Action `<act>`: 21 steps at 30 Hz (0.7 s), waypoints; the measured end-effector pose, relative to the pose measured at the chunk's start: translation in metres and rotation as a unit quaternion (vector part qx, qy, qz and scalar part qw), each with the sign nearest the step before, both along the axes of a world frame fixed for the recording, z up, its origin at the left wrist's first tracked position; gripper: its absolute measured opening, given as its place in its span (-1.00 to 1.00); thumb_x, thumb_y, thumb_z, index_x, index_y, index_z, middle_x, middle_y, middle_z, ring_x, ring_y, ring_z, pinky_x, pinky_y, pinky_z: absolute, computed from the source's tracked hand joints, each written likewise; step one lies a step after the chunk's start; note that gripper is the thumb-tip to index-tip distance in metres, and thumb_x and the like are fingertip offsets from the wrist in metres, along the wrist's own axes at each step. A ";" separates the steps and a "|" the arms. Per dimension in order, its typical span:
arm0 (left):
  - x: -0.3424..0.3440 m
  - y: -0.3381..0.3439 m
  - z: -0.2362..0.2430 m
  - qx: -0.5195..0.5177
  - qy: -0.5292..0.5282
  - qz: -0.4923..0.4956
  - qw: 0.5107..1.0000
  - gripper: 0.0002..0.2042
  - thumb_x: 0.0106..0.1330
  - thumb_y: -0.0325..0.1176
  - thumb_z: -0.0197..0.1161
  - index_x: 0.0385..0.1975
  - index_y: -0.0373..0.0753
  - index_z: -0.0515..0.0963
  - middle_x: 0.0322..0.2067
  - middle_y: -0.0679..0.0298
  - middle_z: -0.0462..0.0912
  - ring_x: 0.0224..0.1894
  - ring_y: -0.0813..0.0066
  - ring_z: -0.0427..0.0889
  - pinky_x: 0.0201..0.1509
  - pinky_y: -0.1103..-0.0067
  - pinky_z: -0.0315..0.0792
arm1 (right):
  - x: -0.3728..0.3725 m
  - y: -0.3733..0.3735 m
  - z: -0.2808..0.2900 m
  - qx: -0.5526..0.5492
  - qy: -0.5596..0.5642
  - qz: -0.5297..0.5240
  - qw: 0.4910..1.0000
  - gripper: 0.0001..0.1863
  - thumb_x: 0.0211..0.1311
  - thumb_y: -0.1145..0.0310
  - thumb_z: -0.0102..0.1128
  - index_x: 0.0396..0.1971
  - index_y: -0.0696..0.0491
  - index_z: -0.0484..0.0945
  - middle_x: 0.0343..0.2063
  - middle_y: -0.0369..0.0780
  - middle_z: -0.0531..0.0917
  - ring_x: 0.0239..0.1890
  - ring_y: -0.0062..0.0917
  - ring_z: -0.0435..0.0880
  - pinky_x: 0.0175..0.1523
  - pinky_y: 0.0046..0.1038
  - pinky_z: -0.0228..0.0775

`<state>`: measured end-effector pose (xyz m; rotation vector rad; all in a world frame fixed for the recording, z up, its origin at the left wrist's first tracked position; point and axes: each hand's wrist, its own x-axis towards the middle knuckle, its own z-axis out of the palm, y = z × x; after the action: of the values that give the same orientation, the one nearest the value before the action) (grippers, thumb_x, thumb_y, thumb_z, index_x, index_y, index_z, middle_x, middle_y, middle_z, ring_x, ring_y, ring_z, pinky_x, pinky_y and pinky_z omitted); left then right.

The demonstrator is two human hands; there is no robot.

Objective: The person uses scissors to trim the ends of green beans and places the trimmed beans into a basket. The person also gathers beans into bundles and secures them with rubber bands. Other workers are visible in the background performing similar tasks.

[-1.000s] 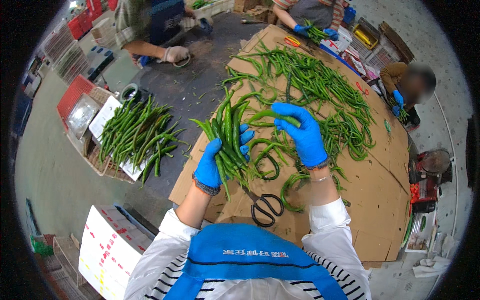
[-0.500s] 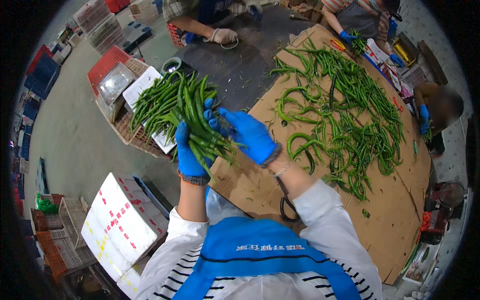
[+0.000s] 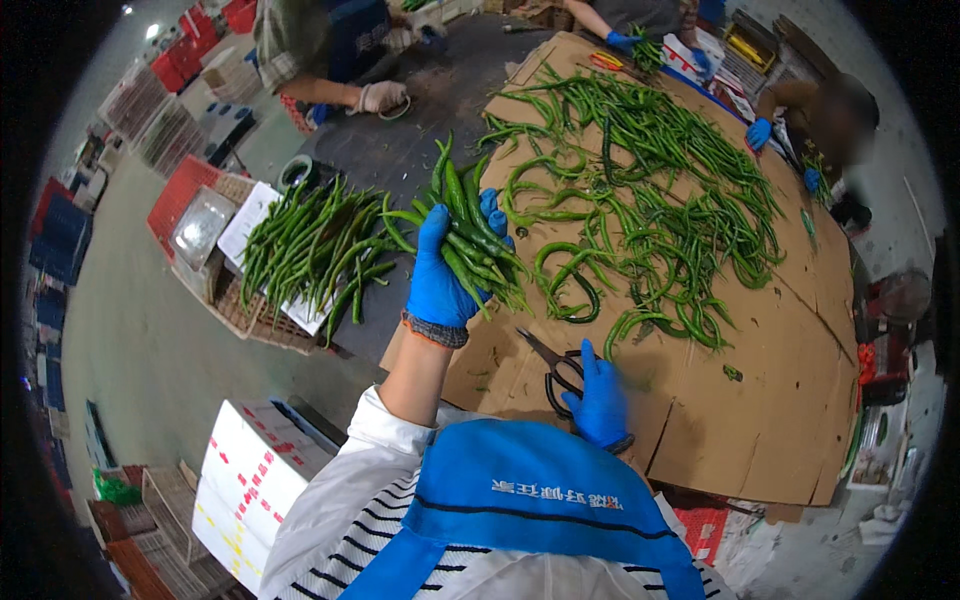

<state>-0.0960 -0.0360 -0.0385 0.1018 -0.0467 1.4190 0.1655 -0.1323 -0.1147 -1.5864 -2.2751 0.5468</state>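
My left hand [image 3: 440,275], in a blue glove, is closed round a bunch of long green chili peppers [image 3: 466,225], tips pointing up and away. Dark scissors [image 3: 547,362] lie on the cardboard near my body, blades pointing up and left. Beside their handles is my right hand [image 3: 603,400], also blue-gloved, with thumb and index finger apart; the thumb reaches the handle loops. Left of the held bunch rests a neat pile of green chili peppers [image 3: 310,245], partly over a white foam lid. A loose heap of curly green chili peppers [image 3: 690,215] spreads across the cardboard [image 3: 760,430].
A white foam box [image 3: 245,480] stands at lower left. Plastic crates [image 3: 185,240] support the left pile's side. Across the dark table [image 3: 380,150], a person's white-gloved hand [image 3: 382,97] holds a ring. Two people with blue gloves [image 3: 760,133] work at the far right.
My right hand has left the bunch and moved down to the scissors. The left hand, still gripping peppers, has moved right; the left pile now lies apart from it.
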 end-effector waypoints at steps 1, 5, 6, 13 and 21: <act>0.002 0.001 0.002 0.001 0.006 0.001 1.000 -0.44 0.23 -0.12 0.16 0.17 -0.28 0.25 0.01 0.17 0.47 -0.02 0.29 0.51 0.10 0.34 0.38 | 0.002 -0.001 -0.005 -0.020 -0.011 -0.018 1.000 -0.15 -0.03 0.38 0.27 0.29 0.07 0.04 -0.33 -0.02 0.51 -0.26 -0.16 0.51 -0.19 -0.25 0.39; 0.008 0.006 0.005 0.014 -0.001 -0.022 1.000 -0.43 0.23 -0.13 0.16 0.19 -0.27 0.23 0.02 0.17 0.47 -0.01 0.29 0.50 0.11 0.35 0.37 | 0.008 0.010 0.002 -0.111 -0.061 0.012 0.992 -0.14 -0.02 0.31 0.27 0.30 0.04 0.03 -0.36 0.01 0.53 -0.35 -0.13 0.54 -0.25 -0.23 0.42; 0.009 0.007 0.005 0.021 -0.009 -0.034 0.999 -0.42 0.23 -0.13 0.16 0.19 -0.27 0.22 0.02 0.17 0.47 0.00 0.29 0.49 0.11 0.35 0.37 | 0.008 0.013 0.004 -0.127 -0.048 0.022 0.990 -0.15 -0.01 0.30 0.26 0.30 0.03 0.03 -0.38 0.02 0.54 -0.38 -0.13 0.55 -0.28 -0.23 0.42; 0.014 -0.002 0.019 0.076 0.152 0.078 0.982 -0.39 0.23 -0.20 0.15 0.23 -0.28 0.13 0.02 0.09 0.45 0.04 0.21 0.46 0.15 0.34 0.36 | 0.036 0.030 0.014 -0.417 0.316 0.064 0.850 -0.24 0.04 0.30 0.24 0.26 0.07 0.12 -0.48 -0.27 0.52 -0.45 -0.63 0.46 -0.35 -0.52 0.34; 0.026 -0.011 0.029 0.095 0.298 0.139 0.940 -0.29 0.10 -0.24 0.26 0.24 -0.30 0.10 -0.02 0.08 0.47 0.03 0.20 0.47 0.16 0.33 0.36 | 0.007 0.004 0.088 -0.382 0.530 0.126 0.747 -0.08 -0.05 0.22 0.36 0.30 0.08 0.04 -0.41 -0.38 0.38 -0.42 -0.73 0.38 -0.32 -0.69 0.27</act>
<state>-0.0704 -0.0466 -0.0096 0.7179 0.3443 1.6093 0.1729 -0.1283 -0.0268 -0.7234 -1.3457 2.0132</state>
